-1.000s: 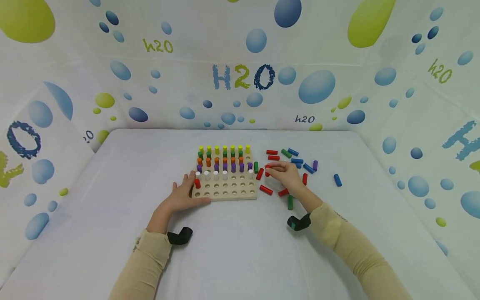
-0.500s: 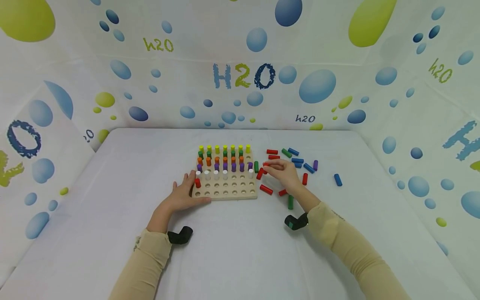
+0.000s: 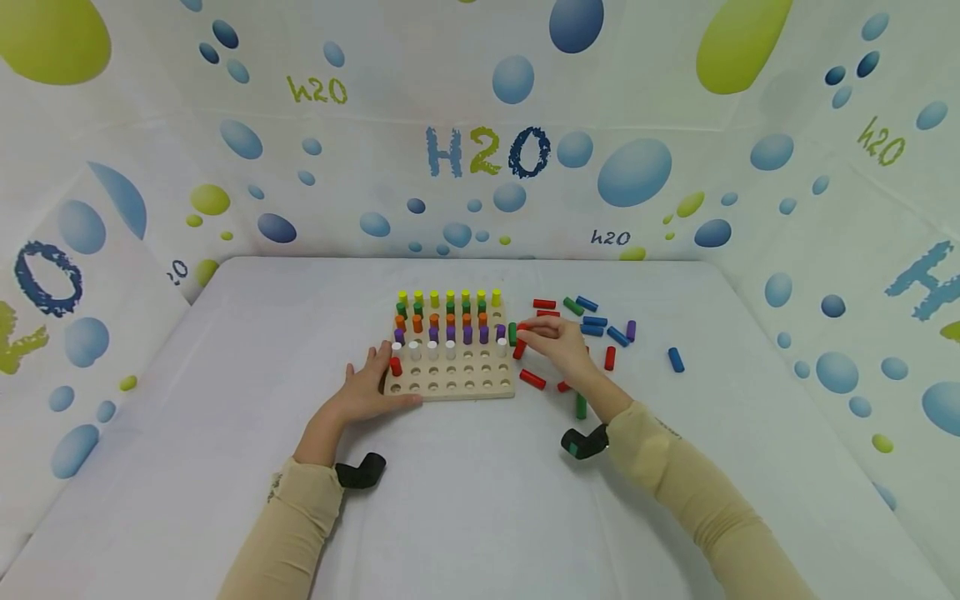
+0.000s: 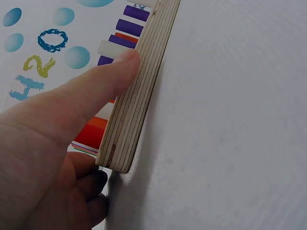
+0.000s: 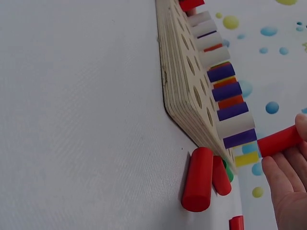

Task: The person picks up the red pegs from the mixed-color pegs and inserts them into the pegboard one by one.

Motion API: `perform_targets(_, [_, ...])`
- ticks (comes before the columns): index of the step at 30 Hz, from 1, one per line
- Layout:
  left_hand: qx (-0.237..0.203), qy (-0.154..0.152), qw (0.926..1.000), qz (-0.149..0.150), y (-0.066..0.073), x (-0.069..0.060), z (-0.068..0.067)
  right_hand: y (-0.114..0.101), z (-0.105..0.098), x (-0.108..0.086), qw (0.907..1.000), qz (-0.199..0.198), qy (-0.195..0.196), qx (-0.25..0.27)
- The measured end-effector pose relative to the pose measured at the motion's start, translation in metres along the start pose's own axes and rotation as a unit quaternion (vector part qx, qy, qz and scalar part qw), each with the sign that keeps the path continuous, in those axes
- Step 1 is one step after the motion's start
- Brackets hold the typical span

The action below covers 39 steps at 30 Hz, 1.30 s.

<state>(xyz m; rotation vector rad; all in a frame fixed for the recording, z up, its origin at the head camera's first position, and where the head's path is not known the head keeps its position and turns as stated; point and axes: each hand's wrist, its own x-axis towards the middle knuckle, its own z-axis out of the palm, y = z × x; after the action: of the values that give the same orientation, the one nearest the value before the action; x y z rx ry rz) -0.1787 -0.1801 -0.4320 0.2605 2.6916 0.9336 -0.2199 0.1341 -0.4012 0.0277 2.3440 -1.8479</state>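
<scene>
A wooden pegboard [image 3: 460,377] lies on the white cloth, with rows of upright yellow, green, orange, purple and white pegs. One red peg [image 3: 395,367] stands at its left side, near my left hand [image 3: 363,392]. That hand rests against the front-left corner, its straight thumb along the front edge, as the left wrist view shows. Just right of the board, my right hand [image 3: 566,342] pinches another red peg [image 5: 280,140] between thumb and fingers. The right wrist view shows this peg raised off the cloth, beyond the board's right side.
Loose red pegs, such as the nearest one [image 3: 532,380], lie right of the board. Several blue pegs [image 3: 594,322] and a few green ones [image 3: 581,406] are scattered there, with a purple peg [image 3: 631,331]. One blue peg [image 3: 676,360] lies farther right.
My right hand has moved a little left, carrying the red peg closer to the board's right edge. The left hand and the board have stayed in place.
</scene>
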Motion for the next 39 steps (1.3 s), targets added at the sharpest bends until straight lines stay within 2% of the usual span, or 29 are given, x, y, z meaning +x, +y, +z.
perform_targets(6, [-0.001,0.002,1.0,0.0,0.0,0.0,0.0,-0.002,0.01,0.002,0.9998,0.014,-0.008,-0.01])
perform_targets(16, [0.002,0.002,1.0,0.001,-0.001,0.001,0.0,-0.015,0.029,-0.002,0.9992,-0.001,-0.038,0.011])
perform_targets(25, [-0.005,-0.002,1.0,0.001,0.0,0.0,0.002,-0.011,0.048,0.0,0.9975,-0.025,-0.054,0.038])
perform_targets(31, [-0.005,-0.004,1.0,-0.001,0.001,0.001,0.002,-0.009,0.057,-0.003,0.9963,-0.038,-0.072,0.028])
perform_targets(39, [-0.001,-0.003,1.0,-0.002,0.0,0.002,0.0,-0.013,0.067,-0.006,0.9966,-0.024,-0.078,0.006])
